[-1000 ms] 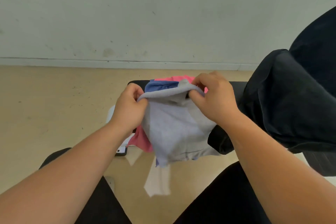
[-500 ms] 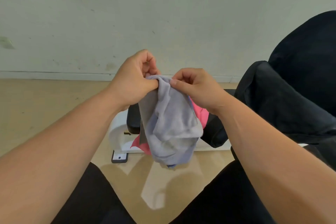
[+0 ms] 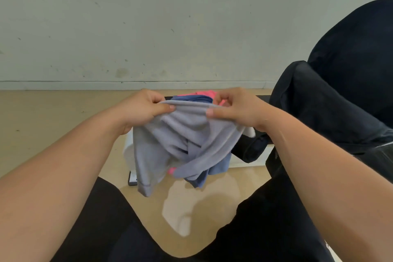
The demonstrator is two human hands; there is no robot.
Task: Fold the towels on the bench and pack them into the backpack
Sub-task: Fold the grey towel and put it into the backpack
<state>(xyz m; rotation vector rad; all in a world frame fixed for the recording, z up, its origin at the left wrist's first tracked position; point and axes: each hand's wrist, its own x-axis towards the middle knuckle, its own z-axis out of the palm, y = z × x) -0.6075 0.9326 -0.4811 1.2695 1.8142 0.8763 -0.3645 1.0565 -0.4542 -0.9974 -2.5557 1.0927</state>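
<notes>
A grey towel (image 3: 170, 147) hangs crumpled in the air between my hands. My left hand (image 3: 144, 108) pinches its top edge at the left and my right hand (image 3: 236, 108) pinches the same edge at the right. Behind the grey towel a blue towel (image 3: 191, 98) and a pink towel (image 3: 204, 93) lie on the black bench (image 3: 262, 98), and blue cloth hangs below the grey towel's lower edge. The black backpack (image 3: 331, 108) stands at the right, partly on the bench.
My legs in black trousers (image 3: 102, 223) fill the bottom of the view. Beige floor (image 3: 53, 117) stretches to the left and a white wall (image 3: 148, 27) rises behind. The bench's white base (image 3: 128, 151) shows under the towel.
My hands have come down and moved apart, stretching the grey towel's top edge between them. The towel was bunched together half a second ago.
</notes>
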